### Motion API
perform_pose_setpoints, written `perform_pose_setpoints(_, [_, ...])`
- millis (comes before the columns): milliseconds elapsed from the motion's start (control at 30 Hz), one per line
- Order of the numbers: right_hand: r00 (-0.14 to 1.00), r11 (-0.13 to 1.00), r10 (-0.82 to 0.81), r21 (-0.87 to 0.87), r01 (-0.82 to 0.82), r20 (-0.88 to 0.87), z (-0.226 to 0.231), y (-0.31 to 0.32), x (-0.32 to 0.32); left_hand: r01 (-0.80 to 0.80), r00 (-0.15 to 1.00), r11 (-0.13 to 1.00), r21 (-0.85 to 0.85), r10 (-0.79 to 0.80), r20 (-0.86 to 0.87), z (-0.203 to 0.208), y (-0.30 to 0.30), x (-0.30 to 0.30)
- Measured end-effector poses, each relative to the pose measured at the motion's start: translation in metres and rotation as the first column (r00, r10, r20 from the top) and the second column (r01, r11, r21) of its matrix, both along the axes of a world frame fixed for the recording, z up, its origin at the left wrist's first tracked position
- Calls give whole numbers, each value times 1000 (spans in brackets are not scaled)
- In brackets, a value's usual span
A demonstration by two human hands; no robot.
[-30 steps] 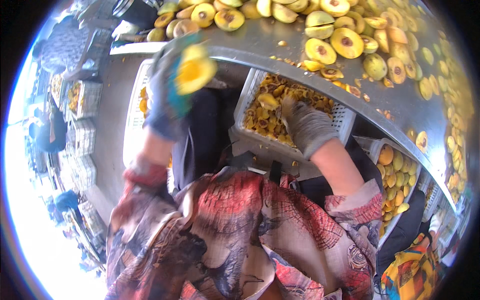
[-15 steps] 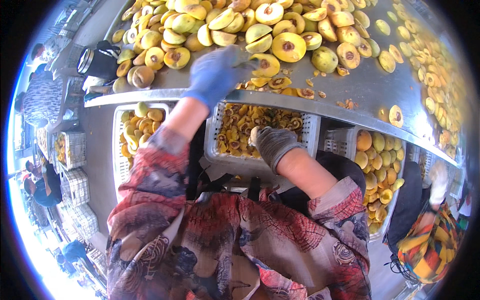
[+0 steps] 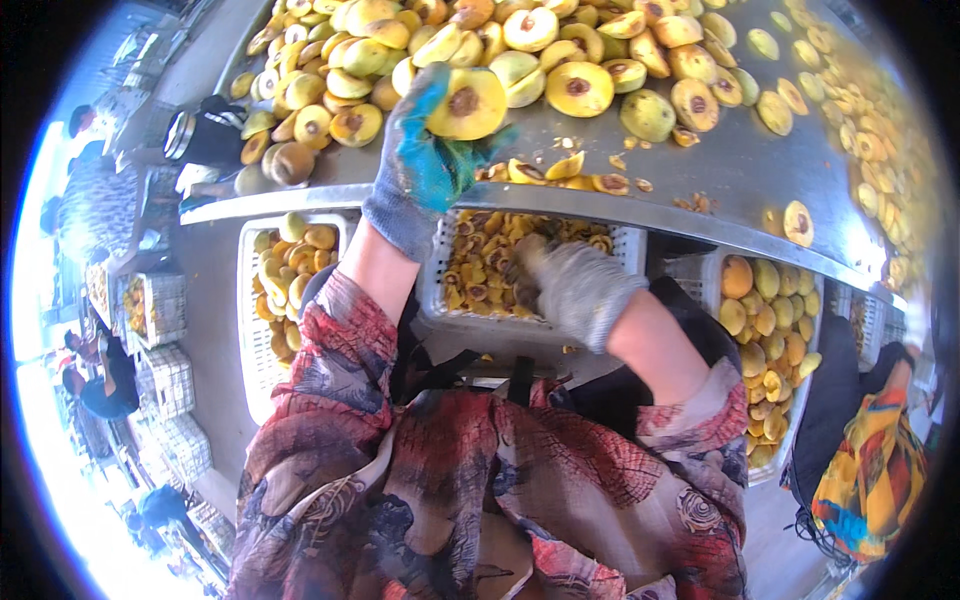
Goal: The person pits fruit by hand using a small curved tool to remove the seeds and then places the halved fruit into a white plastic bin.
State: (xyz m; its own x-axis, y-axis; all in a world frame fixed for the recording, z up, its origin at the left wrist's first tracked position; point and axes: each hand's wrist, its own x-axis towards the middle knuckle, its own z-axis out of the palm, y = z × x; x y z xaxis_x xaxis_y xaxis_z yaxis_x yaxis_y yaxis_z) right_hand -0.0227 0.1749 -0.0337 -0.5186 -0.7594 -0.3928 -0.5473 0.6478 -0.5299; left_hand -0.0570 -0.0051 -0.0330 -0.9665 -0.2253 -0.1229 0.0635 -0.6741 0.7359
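Note:
My left hand [image 3: 420, 165], in a grey glove with a teal palm, is closed on a halved yellow peach [image 3: 468, 104]. Its cut face is turned up and shows a brown centre; the hand is above the near edge of the metal table [image 3: 700, 165]. Over a white crate [image 3: 632, 265] of peach scraps [image 3: 480, 255] hangs my right hand [image 3: 580, 285] in a pale grey glove. Motion smears its fingers, so whether they hold anything cannot be made out. Several peach slices [image 3: 565, 168] lie near the table edge, beside my left hand.
A big heap of halved peaches [image 3: 350, 55] covers the far table, with more halves [image 3: 870, 130] at right. Crates of peaches stand at left [image 3: 258, 370] and right [image 3: 765, 455]. A person in bright patterned clothing [image 3: 870, 480] is at right; a dark container [image 3: 210, 135] sits at left.
My left hand has turned palm up and now lifts a halved peach off the table. My right hand has turned and shifted slightly right over the scraps crate.

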Motion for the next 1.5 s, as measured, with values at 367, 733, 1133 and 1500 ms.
perform_pose_setpoints(367, [926,870,-268,-480,113,-268,-5,-31,3,-185,962,675,-714,-25,-273,9,10,61])
perform_pose_setpoints(733, [948,899,-283,-385,211,-143,-21,-48,17,-235,963,347,-908,-44,-266,20,9,81])
perform_pose_setpoints(1133, [987,848,-129,-526,62,-92,-5,-46,20,-195,935,882,-429,35,-353,17,19,76])
perform_pose_setpoints(1500, [551,720,-130,-304,624,825,16,-40,32,133,982,787,-602,-186,-26,19,-1,73])
